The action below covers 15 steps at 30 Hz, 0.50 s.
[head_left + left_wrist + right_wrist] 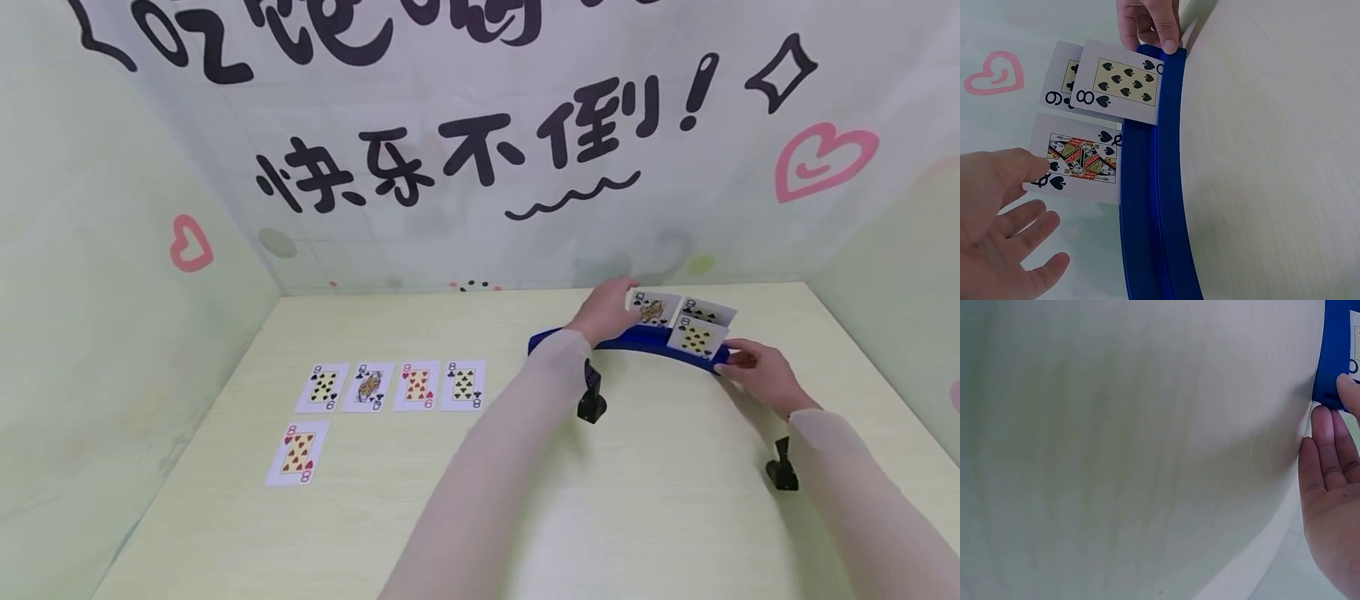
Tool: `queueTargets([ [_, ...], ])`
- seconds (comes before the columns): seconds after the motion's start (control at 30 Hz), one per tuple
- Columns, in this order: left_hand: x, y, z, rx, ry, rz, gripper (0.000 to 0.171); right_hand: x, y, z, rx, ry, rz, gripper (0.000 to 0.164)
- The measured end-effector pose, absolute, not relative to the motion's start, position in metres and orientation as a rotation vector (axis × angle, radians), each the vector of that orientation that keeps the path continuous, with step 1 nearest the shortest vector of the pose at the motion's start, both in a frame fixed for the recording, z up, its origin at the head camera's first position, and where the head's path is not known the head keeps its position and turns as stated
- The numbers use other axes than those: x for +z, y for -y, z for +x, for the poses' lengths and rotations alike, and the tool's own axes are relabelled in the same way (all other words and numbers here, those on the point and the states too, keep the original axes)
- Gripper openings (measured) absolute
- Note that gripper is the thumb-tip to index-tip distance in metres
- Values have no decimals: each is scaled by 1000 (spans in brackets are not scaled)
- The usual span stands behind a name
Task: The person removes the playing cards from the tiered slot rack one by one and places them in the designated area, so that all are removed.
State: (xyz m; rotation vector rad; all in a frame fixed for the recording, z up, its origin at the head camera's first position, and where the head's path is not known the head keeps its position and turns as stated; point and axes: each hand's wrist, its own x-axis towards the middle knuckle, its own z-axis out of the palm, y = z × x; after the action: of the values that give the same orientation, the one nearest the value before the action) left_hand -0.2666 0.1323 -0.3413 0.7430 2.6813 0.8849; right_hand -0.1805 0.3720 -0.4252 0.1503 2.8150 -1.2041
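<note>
A curved blue card holder [637, 337] lies along the back right of the table. My left hand [604, 312] pinches the queen of spades [1082, 159] at its upper edge, thumb across its face. That card's lower edge meets the holder; the index finger is hidden behind it. The other fingers are spread loosely. My right hand [761, 373] grips the holder's right end, thumb on top and fingers at the tip. Standing in the holder near that end are an eight of spades [1124, 81] and, partly covered behind it, a nine of clubs [707, 312].
On the table's left, a nine of spades [323, 388], queen of clubs [368, 387], nine of hearts [417, 386] and eight of clubs [462, 386] lie face up in a row. An eight of hearts [297, 453] lies below them. A printed cloth wall [450, 242] rises behind.
</note>
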Motion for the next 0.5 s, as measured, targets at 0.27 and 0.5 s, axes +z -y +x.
queueTargets([
  [0.27, -339, -136, -264, 928, -2669, 747, 36, -423, -371, -179, -1211, -2813, 151, 51],
  [0.5, -349, -137, -264, 969, -2694, 788, 24, -424, -370, -179, -1217, -2821, 142, 51],
])
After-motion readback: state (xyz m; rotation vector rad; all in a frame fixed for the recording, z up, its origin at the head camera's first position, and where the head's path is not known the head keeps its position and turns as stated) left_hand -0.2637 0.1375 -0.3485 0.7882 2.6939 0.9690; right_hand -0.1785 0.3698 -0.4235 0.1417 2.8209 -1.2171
